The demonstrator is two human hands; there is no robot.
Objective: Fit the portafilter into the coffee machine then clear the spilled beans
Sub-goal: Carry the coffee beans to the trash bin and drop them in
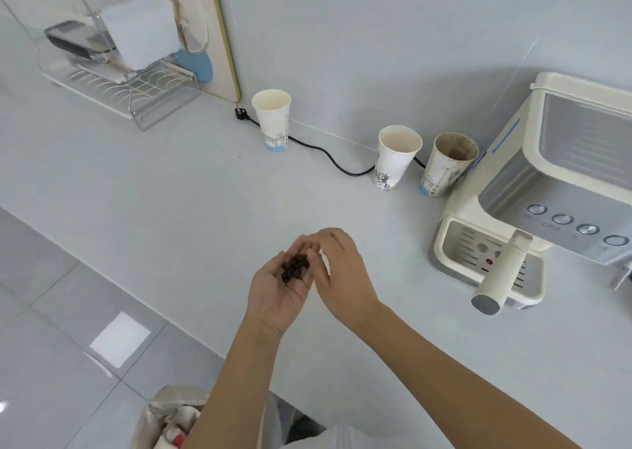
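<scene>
Cupping a small heap of dark coffee beans (294, 268), the left hand (282, 289) lies palm up above the pale counter (178, 189), its fingers loosely curled into a shallow bowl. The right hand (342, 274) sits just beside it, palm turned down, its fingertips drawn together at the edge of the heap; whether they pinch a bean cannot be told. Both forearms reach in from the lower edge.

To the right stands the cream coffee machine (547, 189), with the portafilter (499, 274) seated under its head and the cream handle jutting toward the viewer over the drip tray (458, 240). Behind the hands, along the wall, stand three paper cups (396, 158), the rightmost stained brown inside, with a black power cord (328, 154) trailing past them. A wire dish rack (136, 86) sits at the far left of the counter. Below the counter's edge, near the left forearm, is a bin lined with a bag (171, 418).
</scene>
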